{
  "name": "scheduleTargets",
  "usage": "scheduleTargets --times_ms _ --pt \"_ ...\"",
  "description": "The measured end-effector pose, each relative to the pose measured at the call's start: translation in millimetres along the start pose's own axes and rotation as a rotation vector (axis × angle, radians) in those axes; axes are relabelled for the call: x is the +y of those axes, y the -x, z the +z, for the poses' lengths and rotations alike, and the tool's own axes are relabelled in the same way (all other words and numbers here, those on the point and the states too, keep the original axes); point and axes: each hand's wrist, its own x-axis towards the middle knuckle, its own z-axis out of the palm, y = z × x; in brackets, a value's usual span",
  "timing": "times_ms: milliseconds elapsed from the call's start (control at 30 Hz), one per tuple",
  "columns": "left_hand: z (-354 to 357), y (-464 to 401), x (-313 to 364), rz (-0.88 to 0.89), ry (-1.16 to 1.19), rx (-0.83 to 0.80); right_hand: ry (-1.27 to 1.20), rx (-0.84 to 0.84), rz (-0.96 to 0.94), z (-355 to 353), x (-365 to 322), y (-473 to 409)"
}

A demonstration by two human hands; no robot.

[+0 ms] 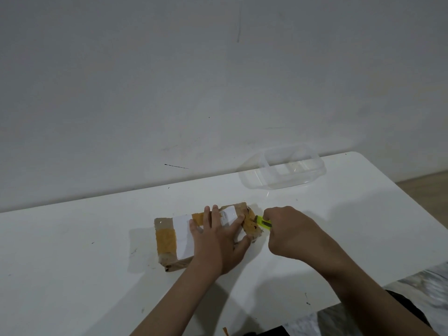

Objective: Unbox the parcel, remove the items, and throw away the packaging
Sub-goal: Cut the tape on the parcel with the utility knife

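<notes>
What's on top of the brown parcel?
The left hand lies flat on the parcel, pressing it down. White labels and yellowish tape also show on top. The part of the top under the hand is hidden, as is whatever is inside.

cutter [263, 223] blade hidden, perhaps against parcel [169, 235] end

Sitting on the worktop [72, 275]: one parcel [174, 236], one yellow cutter [263, 222], one clear tub [288, 169]; two hands working there.

No text can be read; the white labels [182, 235] on the parcel [169, 238] look blank or blurred
</notes>
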Motion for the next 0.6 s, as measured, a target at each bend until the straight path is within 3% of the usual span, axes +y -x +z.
scheduleTargets --times_ms 367,600 --pt "6 1 0 -0.006 -0.020 0.048 -0.091 -0.028 0.021 2 9 10" --pt "8 0 0 -0.010 -0.024 0.057 -0.114 0.063 0.018 18 5 14"
